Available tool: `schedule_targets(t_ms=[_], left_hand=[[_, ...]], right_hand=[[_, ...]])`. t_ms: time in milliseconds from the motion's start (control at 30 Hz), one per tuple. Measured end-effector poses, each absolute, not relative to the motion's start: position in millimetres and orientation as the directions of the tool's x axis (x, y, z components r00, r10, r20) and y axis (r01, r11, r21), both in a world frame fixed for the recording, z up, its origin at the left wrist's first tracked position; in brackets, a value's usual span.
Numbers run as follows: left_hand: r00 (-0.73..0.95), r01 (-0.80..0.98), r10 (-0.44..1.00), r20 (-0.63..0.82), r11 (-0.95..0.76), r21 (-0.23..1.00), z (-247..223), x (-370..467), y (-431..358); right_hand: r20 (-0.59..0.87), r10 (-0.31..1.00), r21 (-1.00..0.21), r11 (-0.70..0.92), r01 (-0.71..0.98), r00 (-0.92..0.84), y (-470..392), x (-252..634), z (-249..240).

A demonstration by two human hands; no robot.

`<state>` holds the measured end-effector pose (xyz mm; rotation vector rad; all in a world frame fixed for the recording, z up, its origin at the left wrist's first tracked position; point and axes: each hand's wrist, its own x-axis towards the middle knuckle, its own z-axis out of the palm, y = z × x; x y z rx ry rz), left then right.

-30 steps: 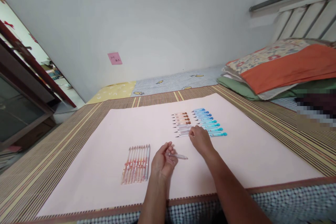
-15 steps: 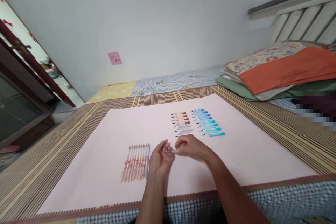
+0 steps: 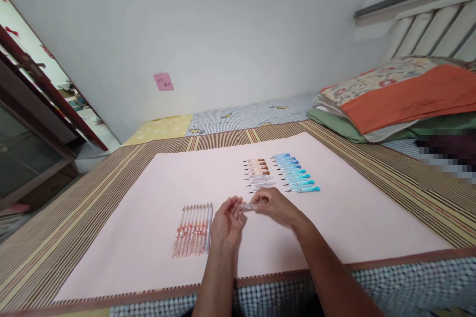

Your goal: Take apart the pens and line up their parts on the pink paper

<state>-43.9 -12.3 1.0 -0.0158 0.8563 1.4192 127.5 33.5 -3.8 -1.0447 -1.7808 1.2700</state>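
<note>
My left hand (image 3: pixel 228 219) is palm up, its fingers curled around one end of a small clear-pink item (image 3: pixel 247 206). The other end is pinched by my right hand (image 3: pixel 269 202); the item is too blurred to identify fully. Left of my hands, a row of pink and white pens (image 3: pixel 191 230) lies on a pale pink sheet (image 3: pixel 130 208). Beyond my right hand is a column of brown-ended pens (image 3: pixel 256 167), with whitish pens (image 3: pixel 261 179) at its near end. Blue and turquoise pens (image 3: pixel 295 173) form another column to the right.
The sheet lies on a striped mat (image 3: pixel 357 168). Folded orange and floral cloths (image 3: pixel 405 94) are piled at the right over green fabric. A pink note (image 3: pixel 163 81) is on the wall, and a door stands at the far left.
My right hand has shifted slightly up and right, and the item between my hands has risen and shows more pink. The rows of pens look unchanged.
</note>
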Motion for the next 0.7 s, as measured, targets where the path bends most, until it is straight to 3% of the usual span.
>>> schedule_targets(t_ms=[233, 700], left_hand=[[-0.165, -0.725, 0.877, -0.451, 0.202, 0.659, -3, -40, -11], [-0.225, -0.595, 0.928, -0.296, 0.11, 0.796, -13, -34, -11]], right_hand=[[0.129, 0.91, -0.936, 0.243, 0.256, -0.394, 37, 131, -7], [0.2, 0.908, -0.887, 0.328, 0.326, -0.369, 38, 133, -9]])
